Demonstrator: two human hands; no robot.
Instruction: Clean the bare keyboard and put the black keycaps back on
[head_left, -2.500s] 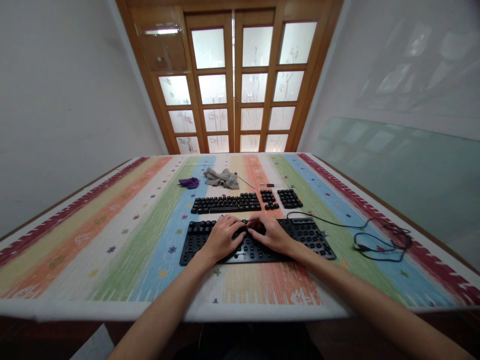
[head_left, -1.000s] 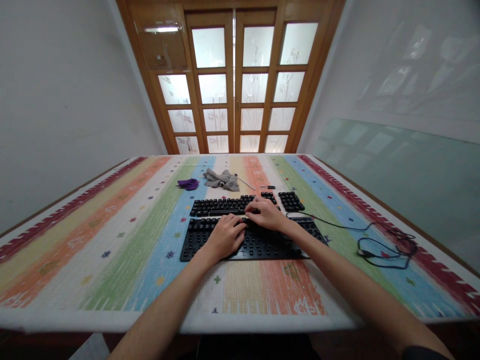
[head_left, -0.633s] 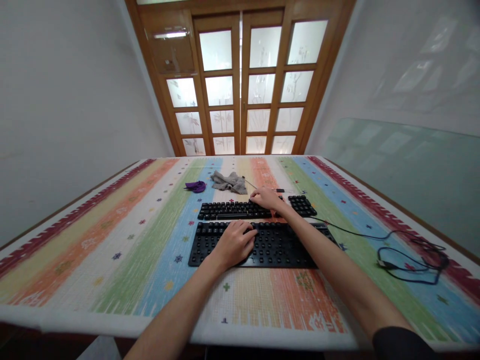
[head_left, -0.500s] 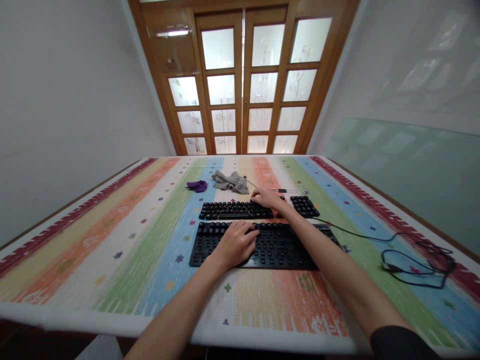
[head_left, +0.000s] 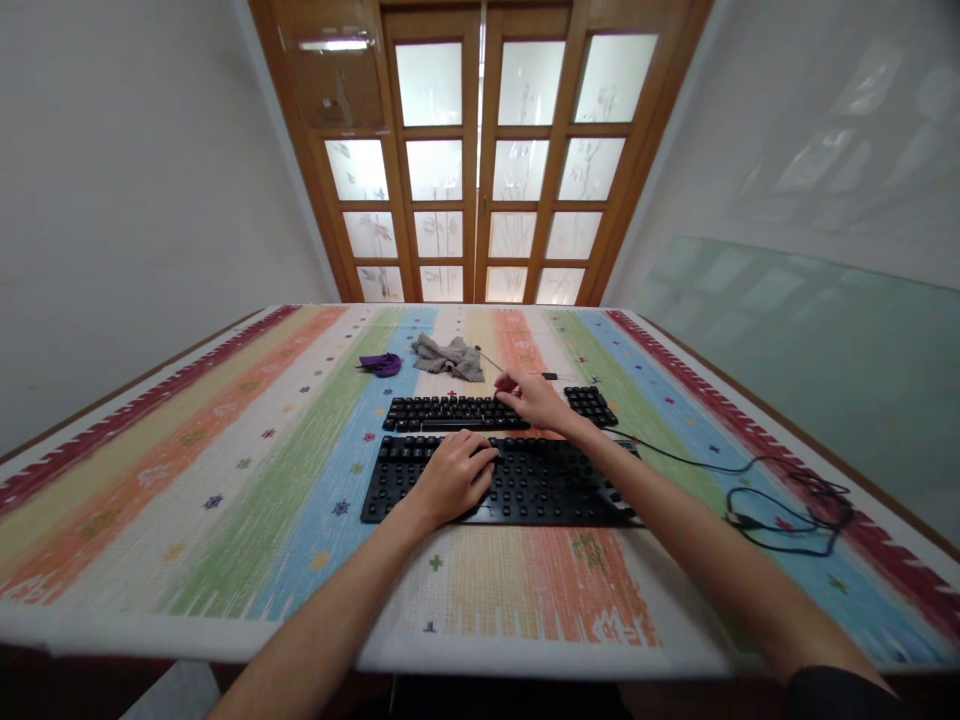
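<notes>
My left hand lies over the left-middle part of a black keyboard, fingers slightly bent and spread on it. Keycaps sit along its top left, while most of its key positions show bare switch posts. Behind the keyboard are loose black keycaps laid out in keyboard order, with a separate number-pad block to the right. My right hand is at the right end of the larger block, thumb and forefinger pinched together over its back row. Whatever lies between those fingertips is too small to make out.
A grey cloth and a purple cloth-like bundle lie behind the keycaps. A thin rod and a small black object are near my right hand. A coiled black cable lies right on the striped tablecloth.
My view has shifted slightly, moving everything a little left in the picture. My right hand has lifted a bit from the keycaps, fingers now pinched. My left hand stays on the keyboard.
</notes>
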